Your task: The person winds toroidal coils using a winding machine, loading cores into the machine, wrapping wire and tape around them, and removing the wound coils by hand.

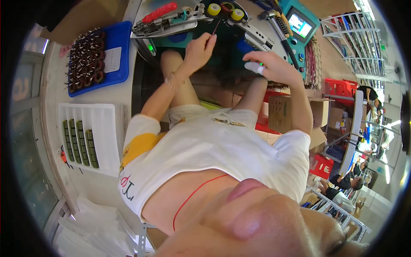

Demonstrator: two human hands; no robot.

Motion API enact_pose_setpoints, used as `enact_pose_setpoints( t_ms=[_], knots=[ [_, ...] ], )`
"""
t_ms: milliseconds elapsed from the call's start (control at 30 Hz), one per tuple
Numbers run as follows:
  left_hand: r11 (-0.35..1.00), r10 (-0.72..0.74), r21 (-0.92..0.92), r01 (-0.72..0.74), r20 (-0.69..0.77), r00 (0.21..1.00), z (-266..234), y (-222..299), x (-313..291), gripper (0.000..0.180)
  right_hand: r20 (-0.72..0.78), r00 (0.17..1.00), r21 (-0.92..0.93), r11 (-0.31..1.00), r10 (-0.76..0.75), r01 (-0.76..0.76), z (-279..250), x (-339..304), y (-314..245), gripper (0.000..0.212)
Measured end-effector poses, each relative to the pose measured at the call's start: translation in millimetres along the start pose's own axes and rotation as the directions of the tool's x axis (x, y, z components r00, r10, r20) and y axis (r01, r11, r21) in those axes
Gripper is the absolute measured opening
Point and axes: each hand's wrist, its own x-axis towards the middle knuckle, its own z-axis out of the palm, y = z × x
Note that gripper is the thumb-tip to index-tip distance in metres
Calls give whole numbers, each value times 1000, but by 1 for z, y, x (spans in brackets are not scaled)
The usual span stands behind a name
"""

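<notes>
At the front of a winding machine (267,40), my left hand (200,52) is closed, pinching a thin reddish wire (217,26) between thumb and fingertips. That wire runs up toward a ring-shaped coil (227,7), which sits between a yellow roller (214,9) and a second yellow roller (237,15). To the right, my right hand (276,67) hovers above my knee with index finger and thumb apart. A white wrap (254,67) covers one of its digits. I see nothing held in it, though its other fingers are partly hidden.
A blue tray (124,55) of finished coils and a white foam tray (112,128) with green rolls lie at left. A red-handled clamp (159,13) borders the machine's left. Its screen (299,24) and hanging wire bundles (314,64) are at right, above cardboard boxes (280,113).
</notes>
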Motion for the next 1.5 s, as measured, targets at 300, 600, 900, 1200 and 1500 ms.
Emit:
enact_pose_setpoints(
  t_ms=[300, 600, 900, 1200, 1500],
  knots=[
    [722, 183, 655, -223, 131, 974, -63, 112, 47, 22, -510, 798, -410, 906, -322, 104, 2, 130, 8, 31],
    [619, 509, 687, -381, 20, 861, -54, 60, 97, 68, -215, 956, 515, 855, 197, -60, -102, 160, 33, 26],
    [815, 360, 504, -287, -51, 932, -18, 17, 111, 61, 68, 991, 537, 832, 119, -137, -117, 196, 57, 31],
    [767, 641, 279, -578, -301, 706, 6, 10, 53, 33, -186, 974, 197, 976, 126, -89, -102, 31, 34, 38],
    [982, 74, -174, -68, 24, 997, 33, -50, 59, 30, -58, 996, 76, 995, -67, 72, -41, -21, 0, 29]
  ],
)
